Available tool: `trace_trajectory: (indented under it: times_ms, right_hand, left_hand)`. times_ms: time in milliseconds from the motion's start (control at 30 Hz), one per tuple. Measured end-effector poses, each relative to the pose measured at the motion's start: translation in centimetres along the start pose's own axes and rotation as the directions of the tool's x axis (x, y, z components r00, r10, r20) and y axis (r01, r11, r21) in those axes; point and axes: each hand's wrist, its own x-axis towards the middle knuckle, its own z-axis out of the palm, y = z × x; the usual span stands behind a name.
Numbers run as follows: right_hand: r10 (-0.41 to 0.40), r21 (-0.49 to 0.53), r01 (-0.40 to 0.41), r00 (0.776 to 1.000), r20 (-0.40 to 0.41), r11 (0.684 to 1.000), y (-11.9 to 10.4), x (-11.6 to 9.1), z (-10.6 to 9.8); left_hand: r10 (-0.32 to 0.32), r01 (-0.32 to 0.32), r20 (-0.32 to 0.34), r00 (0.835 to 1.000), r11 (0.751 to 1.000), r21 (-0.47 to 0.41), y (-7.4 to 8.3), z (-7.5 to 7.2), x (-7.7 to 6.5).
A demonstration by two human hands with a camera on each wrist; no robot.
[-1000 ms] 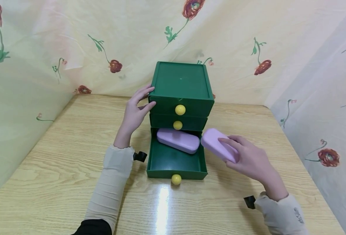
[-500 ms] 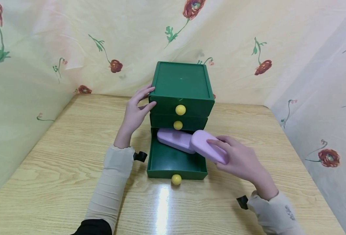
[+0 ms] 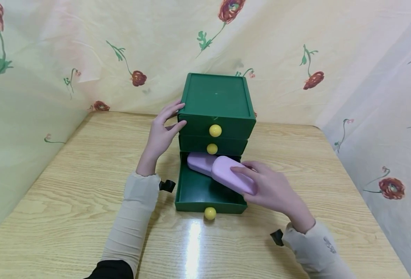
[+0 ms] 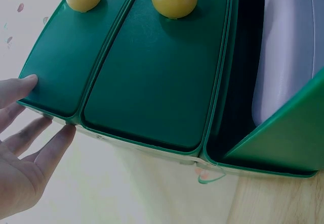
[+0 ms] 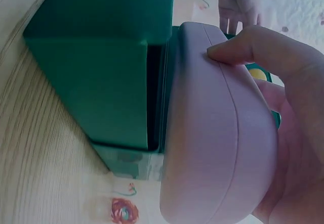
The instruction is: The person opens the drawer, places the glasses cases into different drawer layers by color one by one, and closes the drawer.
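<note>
A green cabinet of small drawers [image 3: 216,95] stands on the table, its bottom drawer [image 3: 195,193] pulled out. One lilac glasses case [image 3: 199,162] lies slantwise at the back of that drawer. My right hand [image 3: 269,188] pinches a second lilac glasses case [image 3: 234,176] above the drawer, thumb along its seam in the right wrist view, where the case [image 5: 217,133] fills the middle. In the head view it overlaps the first case. My left hand [image 3: 161,130] rests on the cabinet's left side near the top, thumb on the front and straight fingers along the side wall.
Round yellow knobs mark the drawers; the upper two drawers are closed, and the bottom knob [image 3: 210,213] sticks out toward me. Wooden tabletop [image 3: 97,174] surrounds the cabinet. Behind it hangs a flowered cloth [image 3: 149,42].
My right hand has carried its glasses case leftward, from beside the drawer's right edge to above the drawer. The left hand and the cabinet stay put.
</note>
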Motion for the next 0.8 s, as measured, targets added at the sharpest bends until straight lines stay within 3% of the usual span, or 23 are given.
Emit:
trace_trajectory:
  times_ms: [533, 800]
  right_hand:
    - [-0.123, 0.019, 0.123, 0.992, 0.013, 0.992, -1.7, 2.5, 1.3]
    - [-0.129, 0.04, 0.128, 0.991, 0.04, 0.991, -2.3, 3.5, 1.8]
  left_hand:
    - [0.0, 0.0, 0.004, 1.0, 1.0, 0.011, -0.1, 0.1, 0.1]
    - [0.001, -0.001, -0.002, 1.0, 1.0, 0.002, -0.1, 0.0, 0.0]
